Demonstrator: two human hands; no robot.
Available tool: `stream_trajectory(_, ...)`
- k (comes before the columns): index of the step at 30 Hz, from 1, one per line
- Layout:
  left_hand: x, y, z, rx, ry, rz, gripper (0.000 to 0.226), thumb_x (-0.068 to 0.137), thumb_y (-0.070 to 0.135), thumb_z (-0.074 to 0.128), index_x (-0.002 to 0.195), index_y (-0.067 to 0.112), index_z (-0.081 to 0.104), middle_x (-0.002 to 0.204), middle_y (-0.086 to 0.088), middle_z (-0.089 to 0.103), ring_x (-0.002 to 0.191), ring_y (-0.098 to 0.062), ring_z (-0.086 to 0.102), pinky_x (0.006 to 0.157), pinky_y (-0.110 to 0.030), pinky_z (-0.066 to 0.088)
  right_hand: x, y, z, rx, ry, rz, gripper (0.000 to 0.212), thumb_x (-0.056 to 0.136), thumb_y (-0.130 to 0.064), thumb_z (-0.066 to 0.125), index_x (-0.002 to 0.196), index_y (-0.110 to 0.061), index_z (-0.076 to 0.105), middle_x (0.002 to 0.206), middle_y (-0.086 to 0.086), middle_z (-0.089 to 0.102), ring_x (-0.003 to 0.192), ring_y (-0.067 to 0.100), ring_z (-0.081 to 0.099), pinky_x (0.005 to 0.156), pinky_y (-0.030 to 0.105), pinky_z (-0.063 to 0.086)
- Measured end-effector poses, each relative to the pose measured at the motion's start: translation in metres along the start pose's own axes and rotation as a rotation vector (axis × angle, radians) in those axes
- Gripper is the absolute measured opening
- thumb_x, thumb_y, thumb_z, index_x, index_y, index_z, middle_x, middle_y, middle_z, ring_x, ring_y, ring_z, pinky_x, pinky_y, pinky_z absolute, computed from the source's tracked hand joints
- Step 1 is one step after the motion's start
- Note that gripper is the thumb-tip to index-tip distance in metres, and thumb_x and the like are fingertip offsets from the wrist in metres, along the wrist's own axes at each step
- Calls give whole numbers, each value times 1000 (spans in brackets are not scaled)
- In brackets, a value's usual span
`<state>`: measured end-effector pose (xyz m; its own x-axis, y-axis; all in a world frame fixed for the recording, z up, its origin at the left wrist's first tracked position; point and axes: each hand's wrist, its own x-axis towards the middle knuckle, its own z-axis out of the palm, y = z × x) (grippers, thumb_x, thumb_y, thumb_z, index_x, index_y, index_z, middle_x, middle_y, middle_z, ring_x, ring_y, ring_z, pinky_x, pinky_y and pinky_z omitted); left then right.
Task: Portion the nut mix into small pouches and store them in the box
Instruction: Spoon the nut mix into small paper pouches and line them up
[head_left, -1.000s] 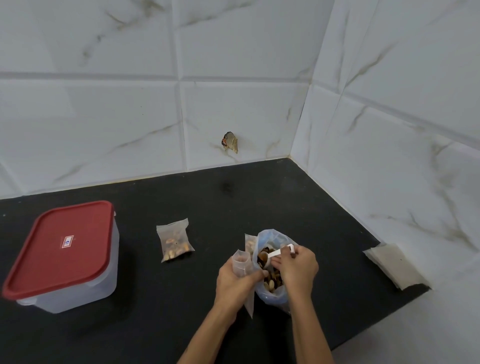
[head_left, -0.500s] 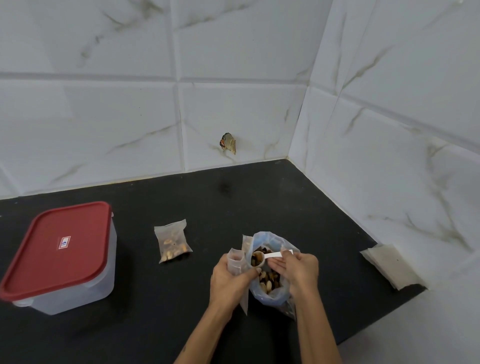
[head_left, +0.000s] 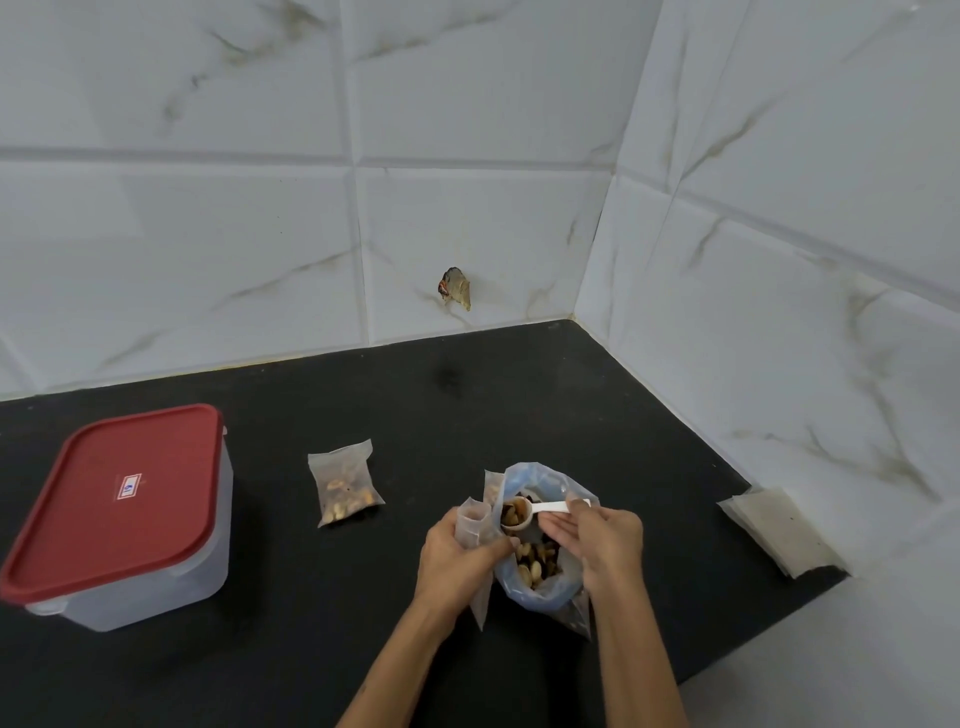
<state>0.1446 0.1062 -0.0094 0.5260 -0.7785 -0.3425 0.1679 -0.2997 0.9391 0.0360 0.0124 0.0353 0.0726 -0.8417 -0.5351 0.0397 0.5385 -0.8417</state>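
On the black desk, the left hand grips a small clear pouch upright, its mouth open, just beside the big bag of nut mix. The right hand pinches the handle of a white scoop loaded with nuts, held over the bag's mouth, close to the pouch. A filled pouch lies flat to the left. Farther left stands the box, its red lid on. A stack of empty pouches lies at the right edge.
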Motion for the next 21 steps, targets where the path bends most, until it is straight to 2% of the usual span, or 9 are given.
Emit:
stream_trajectory(4,-2,-1,0,51,26,35,37,69,18,81,102,22,64,98,0,71,93,-13,69,84,-42,57,-4,-2,-7,40,-4,37,7,91,-1,57,93,6,58,84,24,68,77,26,70,76,34,55)
stream_trajectory(7,-11,10,2,205,109,183,36,72,19,80,98,29,57,97,6,66,89,-5,64,73,-24,55,-8,-6,-14,92,-5,45,6,92,-1,56,91,5,59,85,24,67,76,26,69,74,35,56)
stream_trajectory(9,-20,24,5,314,188,287,36,73,22,77,94,35,50,93,12,61,86,0,59,70,-18,50,-12,-12,-21,134,3,28,4,91,-1,57,92,3,60,86,23,68,77,26,69,72,34,56)
stream_trajectory(13,-28,45,17,461,229,404,33,79,29,70,102,34,48,93,14,58,84,2,56,77,-23,53,-30,-31,-31,201,-4,-79,4,90,-4,59,91,-2,62,86,21,69,80,25,70,75,35,56)
stream_trajectory(17,-24,55,31,536,147,327,34,88,29,63,117,25,47,106,8,58,96,-5,58,86,-27,51,-56,-51,-31,192,-30,-256,6,90,-8,60,87,-6,64,79,15,71,73,22,72,67,30,59)
stream_trajectory(19,-26,59,36,507,170,361,30,85,29,65,109,29,48,98,11,59,88,-4,59,81,-27,53,-66,-54,-30,115,-54,-378,7,90,-10,61,85,-8,65,75,12,72,68,20,73,61,25,60)
stream_trajectory(21,-28,61,39,452,192,388,32,77,28,69,102,32,49,89,12,60,81,-3,59,73,-27,54,-71,-53,-30,-48,-90,-508,6,90,-12,61,86,-14,66,79,10,73,71,17,73,64,25,60)
